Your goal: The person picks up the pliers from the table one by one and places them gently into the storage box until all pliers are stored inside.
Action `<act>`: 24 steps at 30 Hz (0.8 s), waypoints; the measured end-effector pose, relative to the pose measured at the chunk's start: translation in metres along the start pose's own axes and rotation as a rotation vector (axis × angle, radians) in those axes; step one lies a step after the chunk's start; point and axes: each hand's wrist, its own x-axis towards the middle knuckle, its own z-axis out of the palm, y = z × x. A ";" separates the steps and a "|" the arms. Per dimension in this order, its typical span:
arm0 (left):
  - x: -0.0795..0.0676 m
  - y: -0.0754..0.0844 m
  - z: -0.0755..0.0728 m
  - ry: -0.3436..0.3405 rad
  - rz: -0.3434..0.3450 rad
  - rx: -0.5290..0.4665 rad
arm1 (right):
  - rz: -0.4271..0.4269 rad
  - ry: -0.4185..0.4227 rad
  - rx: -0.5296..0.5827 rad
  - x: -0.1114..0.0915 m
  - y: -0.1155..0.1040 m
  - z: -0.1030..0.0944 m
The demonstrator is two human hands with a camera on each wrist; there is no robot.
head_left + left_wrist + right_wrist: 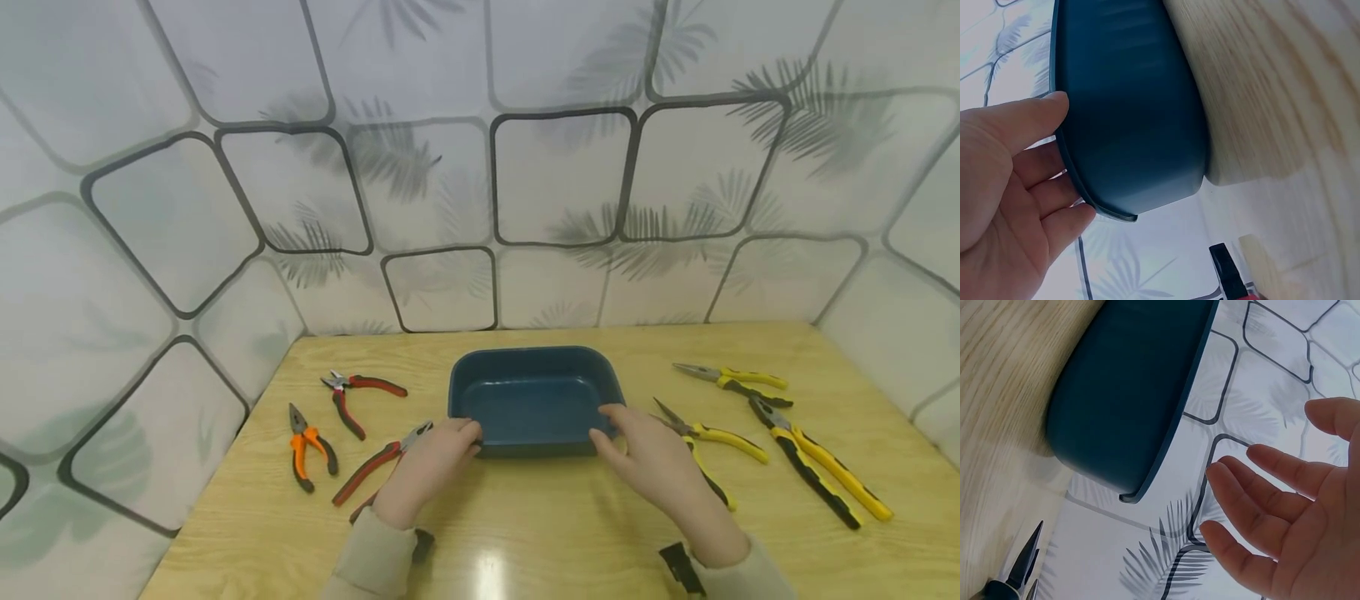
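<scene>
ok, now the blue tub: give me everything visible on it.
The tub is dark teal-blue, smooth and slightly glossy, likely plastic: a rounded rectangle, open-topped, with curved corners and a thin lip along the rim. It sits upright on the wood-grain table, near the far edge, long side toward the person. Nothing shows inside. The left grip pinches its rim; the right grip is beside the opposite end, apparently not touching.

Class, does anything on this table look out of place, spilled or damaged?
No spill or damage shows, and the dark-blue rectangular tray sits upright on the pale wooden table. Slightly crowded, though: at right, the long yellow-and-black pliers touch or nearly touch the yellow-and-black needle-nose pliers behind.
</scene>
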 end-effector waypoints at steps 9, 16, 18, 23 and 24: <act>-0.001 0.003 -0.005 -0.004 -0.007 0.002 | 0.039 -0.025 -0.031 0.003 0.007 0.003; -0.002 0.004 -0.006 -0.010 -0.017 0.000 | 0.049 -0.062 -0.054 0.005 0.013 0.007; -0.002 0.004 -0.007 -0.004 -0.013 0.003 | 0.046 -0.078 -0.059 0.005 0.013 0.008; -0.003 0.005 -0.008 0.003 -0.004 0.038 | 0.007 -0.092 -0.090 0.004 0.013 0.009; -0.003 0.005 -0.008 0.005 -0.002 0.055 | -0.005 -0.088 -0.098 0.004 0.013 0.010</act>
